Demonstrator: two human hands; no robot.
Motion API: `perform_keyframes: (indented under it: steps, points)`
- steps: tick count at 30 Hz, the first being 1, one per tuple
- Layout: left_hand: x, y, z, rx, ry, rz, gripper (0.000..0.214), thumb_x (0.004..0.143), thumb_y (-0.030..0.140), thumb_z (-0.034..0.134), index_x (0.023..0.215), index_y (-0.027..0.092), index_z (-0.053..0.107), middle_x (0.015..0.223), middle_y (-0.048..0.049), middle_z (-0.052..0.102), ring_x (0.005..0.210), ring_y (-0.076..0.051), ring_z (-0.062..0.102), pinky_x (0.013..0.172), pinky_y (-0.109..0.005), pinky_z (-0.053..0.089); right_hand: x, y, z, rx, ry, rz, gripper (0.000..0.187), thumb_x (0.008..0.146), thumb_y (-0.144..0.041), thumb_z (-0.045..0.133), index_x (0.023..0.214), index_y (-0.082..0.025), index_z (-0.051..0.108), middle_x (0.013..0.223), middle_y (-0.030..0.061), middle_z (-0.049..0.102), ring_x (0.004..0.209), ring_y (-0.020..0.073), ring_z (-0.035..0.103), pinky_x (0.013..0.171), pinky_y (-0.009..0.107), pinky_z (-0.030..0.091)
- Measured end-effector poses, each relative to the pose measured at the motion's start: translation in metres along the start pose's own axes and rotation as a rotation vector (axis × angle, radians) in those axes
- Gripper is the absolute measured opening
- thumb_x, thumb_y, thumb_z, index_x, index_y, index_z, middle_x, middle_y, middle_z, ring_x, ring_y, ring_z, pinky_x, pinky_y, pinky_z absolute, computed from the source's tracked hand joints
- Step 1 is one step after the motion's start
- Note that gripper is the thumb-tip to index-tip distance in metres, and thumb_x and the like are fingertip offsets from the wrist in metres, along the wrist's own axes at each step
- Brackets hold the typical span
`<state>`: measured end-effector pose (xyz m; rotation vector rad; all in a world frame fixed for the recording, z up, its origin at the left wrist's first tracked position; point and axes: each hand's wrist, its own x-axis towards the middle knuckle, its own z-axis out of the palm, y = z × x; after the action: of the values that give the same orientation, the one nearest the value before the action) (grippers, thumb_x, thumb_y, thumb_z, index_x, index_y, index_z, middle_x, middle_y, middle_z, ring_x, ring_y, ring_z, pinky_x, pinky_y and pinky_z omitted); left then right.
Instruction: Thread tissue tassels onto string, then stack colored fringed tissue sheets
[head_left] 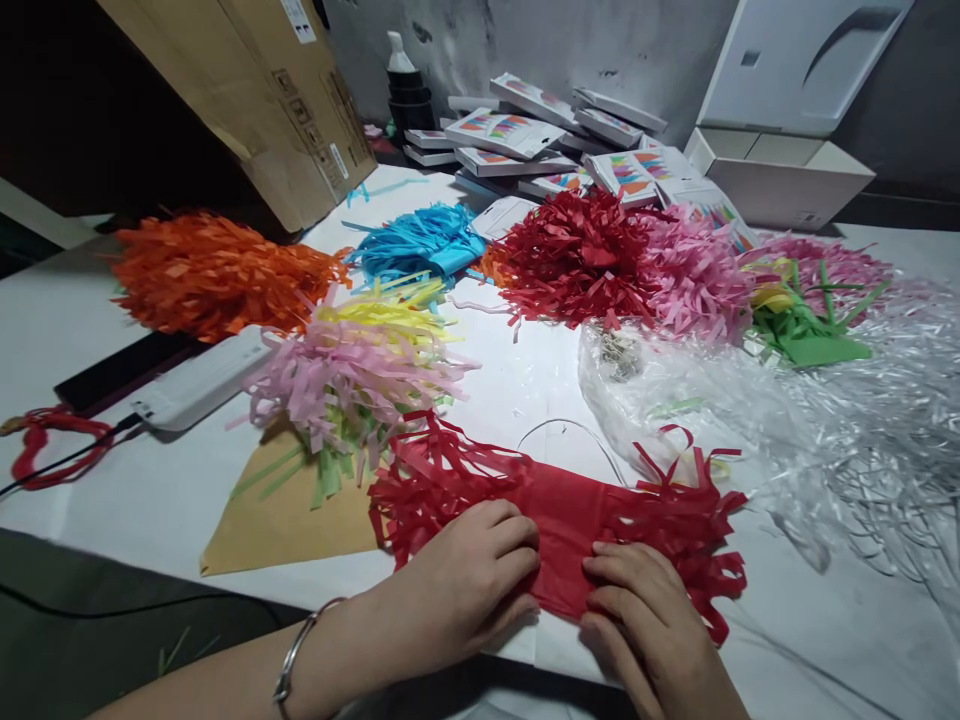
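A red tissue paper tassel [566, 515] lies flat near the table's front edge, with an uncut band in the middle and fringed strips at both ends. My left hand [484, 575] rests on the band's left side, its fingers curled and closed on the paper. At the band's right side, my right hand [649, 620] has its fingers bent over the near edge, thumb below. A thin wire [577, 425] curves out behind the paper. To the left lies a pink, yellow and green tassel bundle [352, 370], partly over a brown paper sheet [277, 520].
Orange [225, 275], blue [420, 240], dark red [577, 255] and pink tassels [701, 265] line the back. Clear plastic with silvery strands [847, 430] covers the right. Flat boxes [510, 135], a carton [262, 110] and a white box [780, 170] stand behind. A white power bank-like device [202, 385] lies left.
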<state>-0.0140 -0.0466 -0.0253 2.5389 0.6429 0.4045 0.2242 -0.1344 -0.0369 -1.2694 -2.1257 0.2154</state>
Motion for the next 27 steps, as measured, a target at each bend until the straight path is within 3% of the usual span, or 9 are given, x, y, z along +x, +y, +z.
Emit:
perform_keyframes:
  steps: [5, 12, 15, 17, 19, 22, 27]
  points:
    - [-0.001, -0.002, 0.003, 0.003, -0.009, 0.005, 0.009, 0.093, 0.024, 0.062, 0.1, 0.02, 0.066, 0.099, -0.0092, 0.068, 0.094, -0.024, 0.06, 0.089, -0.037, 0.051, -0.003, 0.0, 0.001, -0.032, -0.026, -0.054, 0.017, 0.096, -0.012, 0.055, 0.106, -0.019, 0.066, 0.106, 0.0076, 0.074, 0.108, 0.0237, 0.068, 0.1, 0.042, 0.051]
    - [0.003, 0.002, -0.004, 0.029, -0.024, -0.005, 0.016, 0.092, 0.032, 0.064, 0.101, 0.019, 0.065, 0.102, -0.0099, 0.067, 0.097, -0.025, 0.058, 0.088, -0.039, 0.051, -0.003, -0.002, 0.003, 0.044, -0.017, 0.11, 0.013, 0.096, -0.012, 0.052, 0.096, -0.021, 0.061, 0.105, 0.0085, 0.071, 0.105, 0.0218, 0.068, 0.095, 0.036, 0.055]
    - [0.006, 0.002, 0.001, 0.044, 0.006, -0.003, 0.008, 0.095, 0.023, 0.058, 0.095, 0.019, 0.065, 0.095, -0.0089, 0.067, 0.088, -0.022, 0.059, 0.082, -0.035, 0.051, 0.001, -0.005, 0.002, 0.041, -0.021, 0.151, 0.015, 0.096, -0.012, 0.05, 0.092, -0.022, 0.059, 0.102, 0.0081, 0.071, 0.101, 0.0201, 0.068, 0.088, 0.031, 0.057]
    - [0.008, 0.0, 0.005, 0.049, 0.016, -0.009, 0.013, 0.094, 0.013, 0.053, 0.091, 0.018, 0.065, 0.091, -0.0079, 0.067, 0.084, -0.021, 0.058, 0.079, -0.034, 0.05, 0.003, -0.006, 0.004, -0.04, -0.011, 0.127, 0.009, 0.097, -0.018, 0.052, 0.098, -0.02, 0.061, 0.106, 0.0097, 0.072, 0.103, 0.0219, 0.068, 0.09, 0.033, 0.055]
    - [0.008, -0.001, 0.007, 0.043, 0.009, -0.023, 0.015, 0.092, 0.009, 0.052, 0.092, 0.018, 0.065, 0.092, -0.0075, 0.068, 0.084, -0.021, 0.059, 0.08, -0.034, 0.05, 0.005, -0.006, 0.009, -0.144, 0.027, 0.052, 0.017, 0.098, -0.022, 0.054, 0.111, -0.017, 0.063, 0.114, 0.0113, 0.072, 0.11, 0.0254, 0.066, 0.098, 0.039, 0.05]
    - [0.008, -0.003, 0.006, 0.0, -0.011, -0.069, 0.017, 0.089, 0.006, 0.052, 0.096, 0.018, 0.063, 0.094, -0.0064, 0.069, 0.085, -0.021, 0.06, 0.08, -0.034, 0.05, 0.008, -0.004, 0.018, -0.141, 0.126, -0.001, 0.031, 0.098, -0.01, 0.042, 0.118, -0.017, 0.064, 0.105, 0.0081, 0.075, 0.107, 0.024, 0.067, 0.102, 0.043, 0.043]
    - [0.021, -0.009, -0.004, -0.02, -0.024, -0.228, 0.02, 0.094, 0.009, 0.045, 0.083, 0.019, 0.059, 0.079, -0.0021, 0.066, 0.067, -0.017, 0.059, 0.061, -0.027, 0.044, 0.022, -0.002, 0.019, -0.049, 0.106, 0.221, 0.021, 0.098, -0.013, 0.045, 0.101, -0.021, 0.064, 0.087, 0.0045, 0.071, 0.079, 0.0198, 0.066, 0.077, 0.034, 0.049]
